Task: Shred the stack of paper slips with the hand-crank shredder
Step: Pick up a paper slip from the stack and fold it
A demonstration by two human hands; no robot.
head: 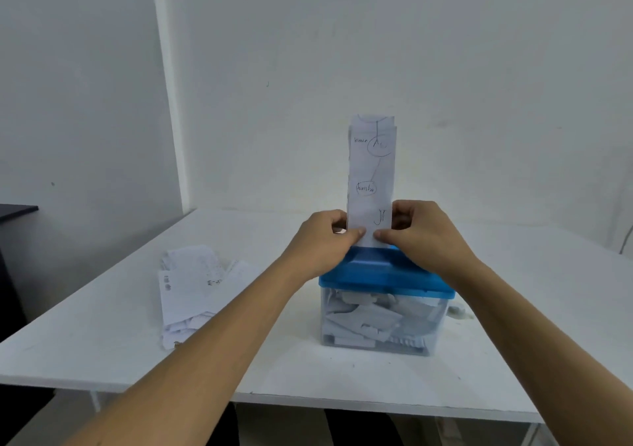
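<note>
On the desk (308, 370) stands the shredder (376, 274); left of the shredder lies a slip pile (191, 288), inside it scraps (370, 319), atop it upright slips (371, 171)

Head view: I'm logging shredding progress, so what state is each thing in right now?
clear bin: partly filled with paper pieces.
blue shredder top: seated on the clear bin.
held slips: upright, lower end at the blue shredder top.
left hand: pinches the held slips' left edge.
right hand: pinches the held slips' right edge.
paper pile: lying loose on the table, no hand on it.
</note>
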